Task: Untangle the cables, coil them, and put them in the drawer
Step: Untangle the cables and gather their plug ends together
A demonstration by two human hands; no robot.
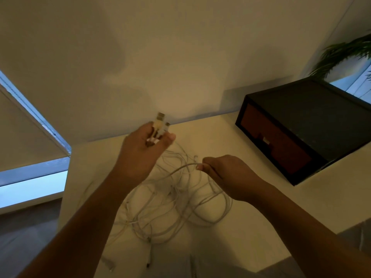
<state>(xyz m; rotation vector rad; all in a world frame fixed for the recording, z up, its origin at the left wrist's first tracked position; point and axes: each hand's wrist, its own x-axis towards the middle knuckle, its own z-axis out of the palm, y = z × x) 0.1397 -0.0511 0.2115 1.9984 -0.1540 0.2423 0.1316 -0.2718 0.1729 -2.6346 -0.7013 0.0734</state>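
Item: white cables (170,209), a loose tangle on the counter (251,227), lay below and between the two hands. Left hand (144,149) gripped a bunch of plug ends (160,123) pointing up and away. Right hand (226,175), lower and near it, pinched one strand (180,169) running leftward and down into the tangle. The drawer (275,145), apparently closed, stood beyond the right hand, the nearer of the two.

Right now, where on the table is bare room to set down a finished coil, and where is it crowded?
Bare: the table between the drawer box and the right hand with its forearm, and the far strip by the wall between the left hand and the box. Crowded: the middle, where the cable tangle spreads, both hands gripping parts of it.
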